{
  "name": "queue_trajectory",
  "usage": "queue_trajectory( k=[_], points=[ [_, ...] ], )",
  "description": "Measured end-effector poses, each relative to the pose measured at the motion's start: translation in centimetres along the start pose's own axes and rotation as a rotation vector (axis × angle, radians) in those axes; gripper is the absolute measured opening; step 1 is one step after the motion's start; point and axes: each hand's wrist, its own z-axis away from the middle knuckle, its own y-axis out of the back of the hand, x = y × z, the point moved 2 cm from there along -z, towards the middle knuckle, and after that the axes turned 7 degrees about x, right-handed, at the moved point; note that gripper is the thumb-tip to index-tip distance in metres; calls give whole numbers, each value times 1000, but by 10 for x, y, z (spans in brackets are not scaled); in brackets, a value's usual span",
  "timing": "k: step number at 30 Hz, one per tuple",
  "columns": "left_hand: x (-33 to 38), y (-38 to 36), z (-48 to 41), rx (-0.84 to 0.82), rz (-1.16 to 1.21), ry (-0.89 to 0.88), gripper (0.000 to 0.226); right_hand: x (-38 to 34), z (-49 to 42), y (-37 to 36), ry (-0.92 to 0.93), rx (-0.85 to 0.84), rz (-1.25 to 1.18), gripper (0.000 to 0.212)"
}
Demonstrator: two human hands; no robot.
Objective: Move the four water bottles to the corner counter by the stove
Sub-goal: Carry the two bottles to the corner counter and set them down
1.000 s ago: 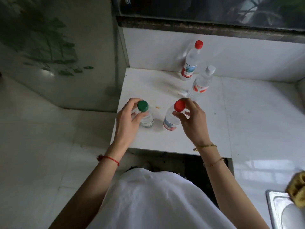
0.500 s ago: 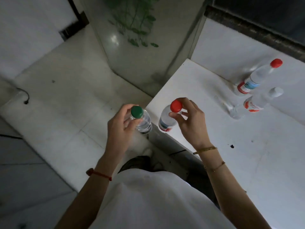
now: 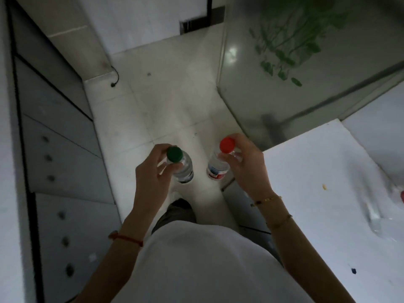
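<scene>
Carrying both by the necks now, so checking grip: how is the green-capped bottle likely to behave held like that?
The green-capped bottle hangs from the left hand pinched just under the cap, so it will probably swing as the person turns. It looks filled with water, so likely heavy for its size. Smooth clear plastic may slip; the cap's rim should help stop that.

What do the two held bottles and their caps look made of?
Green-capped bottle and red-capped bottle: clear, glossy, probably thin plastic, since the floor shows through the walls. Green cap and red cap: opaque, matte-looking, likely moulded plastic.

white top, red string bracelet on left wrist, thin gold bracelets on right.
</scene>
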Motion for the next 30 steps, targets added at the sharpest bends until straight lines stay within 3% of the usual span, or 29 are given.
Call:
queue_trajectory(
  k=[14, 30],
  points=[
    [-69, 104, -106, 244, -39, 77, 32, -101, -121, -156, 191, -262, -74, 24],
    [-133, 187, -224, 435, -7, 188, 31, -175, -237, -284, 313, -413, -51, 28]
  ],
)
